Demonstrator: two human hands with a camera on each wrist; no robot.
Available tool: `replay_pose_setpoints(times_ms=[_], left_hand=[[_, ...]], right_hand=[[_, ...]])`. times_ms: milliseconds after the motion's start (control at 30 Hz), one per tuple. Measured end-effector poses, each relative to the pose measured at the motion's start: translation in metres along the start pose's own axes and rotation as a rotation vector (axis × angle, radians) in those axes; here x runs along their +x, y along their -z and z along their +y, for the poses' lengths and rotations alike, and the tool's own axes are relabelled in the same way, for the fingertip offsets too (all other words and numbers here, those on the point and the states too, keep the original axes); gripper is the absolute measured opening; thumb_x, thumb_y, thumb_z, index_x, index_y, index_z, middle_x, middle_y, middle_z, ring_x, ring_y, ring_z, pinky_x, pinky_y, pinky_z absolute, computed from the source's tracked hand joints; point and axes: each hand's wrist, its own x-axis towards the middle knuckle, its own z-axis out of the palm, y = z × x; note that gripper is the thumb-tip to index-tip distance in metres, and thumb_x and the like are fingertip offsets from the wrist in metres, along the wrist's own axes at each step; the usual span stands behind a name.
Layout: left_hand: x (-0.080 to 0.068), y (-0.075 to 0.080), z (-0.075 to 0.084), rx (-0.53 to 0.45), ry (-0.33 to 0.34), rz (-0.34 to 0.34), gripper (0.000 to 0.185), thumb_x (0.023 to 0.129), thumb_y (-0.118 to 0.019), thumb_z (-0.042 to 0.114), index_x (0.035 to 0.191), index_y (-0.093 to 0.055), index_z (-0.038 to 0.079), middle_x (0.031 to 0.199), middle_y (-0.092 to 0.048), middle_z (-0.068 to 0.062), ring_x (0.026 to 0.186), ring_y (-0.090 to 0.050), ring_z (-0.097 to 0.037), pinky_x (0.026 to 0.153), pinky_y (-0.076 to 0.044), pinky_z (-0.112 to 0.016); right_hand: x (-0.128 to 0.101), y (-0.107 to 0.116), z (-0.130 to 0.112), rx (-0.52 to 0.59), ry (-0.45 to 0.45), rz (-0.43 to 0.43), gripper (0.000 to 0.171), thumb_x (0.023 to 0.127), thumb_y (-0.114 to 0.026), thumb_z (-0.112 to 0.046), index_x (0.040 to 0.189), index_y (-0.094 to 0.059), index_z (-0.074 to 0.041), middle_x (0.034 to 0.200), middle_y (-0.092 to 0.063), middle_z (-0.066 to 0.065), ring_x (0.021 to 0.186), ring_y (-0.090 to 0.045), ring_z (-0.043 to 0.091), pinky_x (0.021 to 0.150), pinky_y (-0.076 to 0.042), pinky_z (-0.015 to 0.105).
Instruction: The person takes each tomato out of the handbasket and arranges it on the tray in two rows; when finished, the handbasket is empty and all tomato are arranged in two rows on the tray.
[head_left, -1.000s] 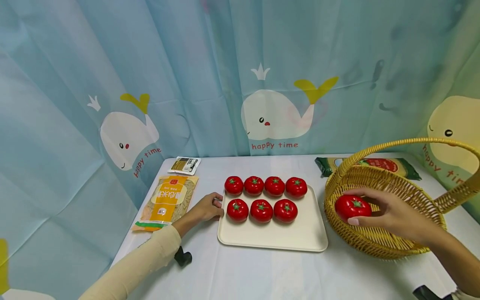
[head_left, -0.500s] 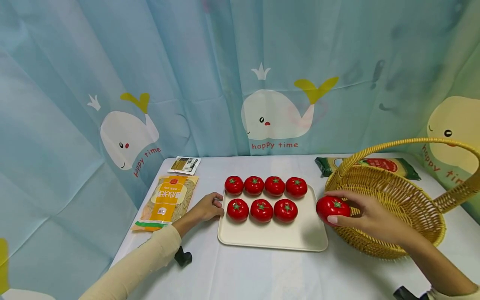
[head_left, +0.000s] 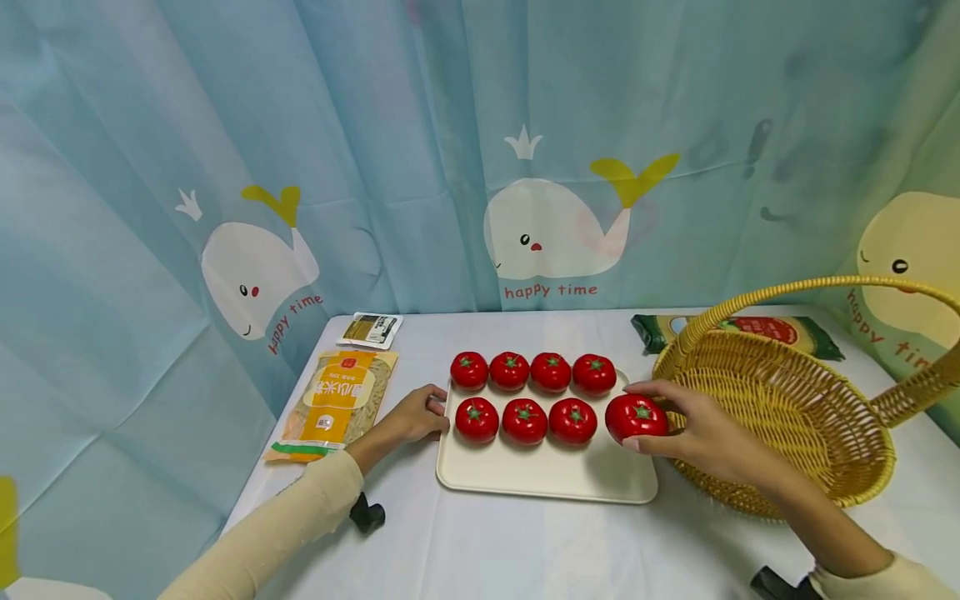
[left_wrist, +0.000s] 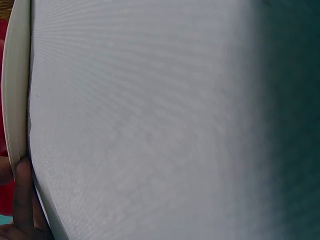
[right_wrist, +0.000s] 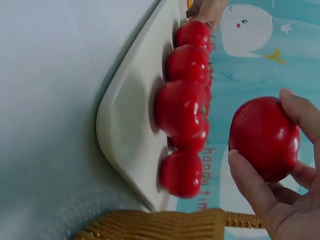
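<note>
My right hand (head_left: 701,429) holds a red tomato (head_left: 636,417) between thumb and fingers, above the right side of a cream tray (head_left: 540,477). In the right wrist view the held tomato (right_wrist: 262,137) hangs clear of the tray, its underside facing the camera. Several more tomatoes (head_left: 524,422) stand on the tray in two rows, the back row longer by one. My left hand (head_left: 414,417) pinches the tray's left rim. The left wrist view catches its fingers (left_wrist: 22,200) at the tray rim (left_wrist: 16,85).
A wicker basket (head_left: 795,417) with a tall handle stands right of the tray, bare inside. Behind it lies a green-and-yellow packet (head_left: 783,331). An orange noodle bag (head_left: 333,400) and a small white packet (head_left: 371,330) lie at the left. A curtain (head_left: 420,167) hangs behind the table.
My right hand has carried the tomato leftward from over the basket to above the tray's right side. My left hand and the tomatoes on the tray have stayed in place.
</note>
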Motion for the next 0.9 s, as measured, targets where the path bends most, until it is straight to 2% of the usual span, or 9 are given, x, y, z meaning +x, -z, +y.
replay_pose_setpoints(times_ms=[167, 367, 633, 900], left_hand=[[0.000, 0.000, 0.000, -0.008, -0.003, -0.006, 0.048, 0.078, -0.071, -0.003, 0.124, -0.056, 0.000, 0.091, -0.056, -0.008, 0.074, -0.058, -0.016, 0.065, -0.061, -0.027], [0.000, 0.001, 0.001, -0.011, -0.004, -0.002, 0.048, 0.079, -0.071, -0.003, 0.124, -0.056, 0.001, 0.091, -0.056, -0.008, 0.073, -0.058, -0.016, 0.064, -0.061, -0.027], [-0.001, 0.001, 0.002, -0.005, -0.011, -0.004, 0.047, 0.079, -0.071, -0.002, 0.124, -0.055, 0.001, 0.092, -0.057, -0.009, 0.074, -0.059, -0.016, 0.065, -0.061, -0.027], [-0.001, 0.001, 0.000, -0.003, -0.019, -0.003, 0.047, 0.079, -0.071, -0.002, 0.123, -0.056, 0.000, 0.091, -0.057, -0.008, 0.074, -0.058, -0.016, 0.065, -0.061, -0.027]], right_hand=[[0.006, -0.009, 0.001, -0.017, -0.028, 0.008, 0.063, 0.082, -0.083, -0.025, 0.133, -0.056, 0.001, 0.127, -0.061, 0.024, 0.111, -0.062, 0.040, 0.080, -0.062, 0.036], [0.012, -0.019, 0.002, -0.040, -0.043, 0.045, 0.063, 0.080, -0.084, -0.024, 0.130, -0.057, 0.004, 0.119, -0.065, 0.022, 0.103, -0.066, 0.031, 0.080, -0.060, 0.032], [0.014, -0.030, 0.005, -0.100, -0.079, 0.074, 0.064, 0.079, -0.085, -0.020, 0.129, -0.056, 0.007, 0.120, -0.063, 0.027, 0.107, -0.064, 0.038, 0.087, -0.059, 0.052], [0.016, -0.039, 0.001, -0.133, -0.100, 0.082, 0.065, 0.078, -0.085, -0.019, 0.129, -0.056, 0.007, 0.120, -0.064, 0.027, 0.109, -0.062, 0.040, 0.092, -0.056, 0.057]])
